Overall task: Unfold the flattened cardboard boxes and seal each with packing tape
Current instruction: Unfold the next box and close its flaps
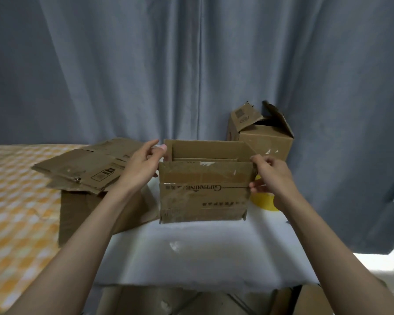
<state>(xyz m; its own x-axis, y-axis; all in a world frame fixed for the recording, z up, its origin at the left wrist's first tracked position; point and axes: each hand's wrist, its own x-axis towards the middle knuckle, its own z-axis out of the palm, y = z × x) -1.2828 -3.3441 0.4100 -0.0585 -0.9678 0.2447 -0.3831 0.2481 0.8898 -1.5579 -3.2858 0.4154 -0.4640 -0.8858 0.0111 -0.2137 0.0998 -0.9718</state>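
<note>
Opened box stands upright on the white table, centre, print upside down; old tape residue on the near wall. Left hand rests at the box's upper left corner, fingers fairly straight, thumb at the rim; whether it pinches the wall cannot be told. Right hand grips the upper right corner edge, fingers curled round it. Judgement: the box is light, the cardboard worn and soft at the creases, likely to skew back toward flat; best held at opposite corners near the rim, as now. Stack of flattened boxes lies just left, on a brown box; second opened box behind right, flaps up; yellow object partly hidden behind the right wrist, possibly the tape; curtain at the back. Nothing blocks the flaps.
</note>
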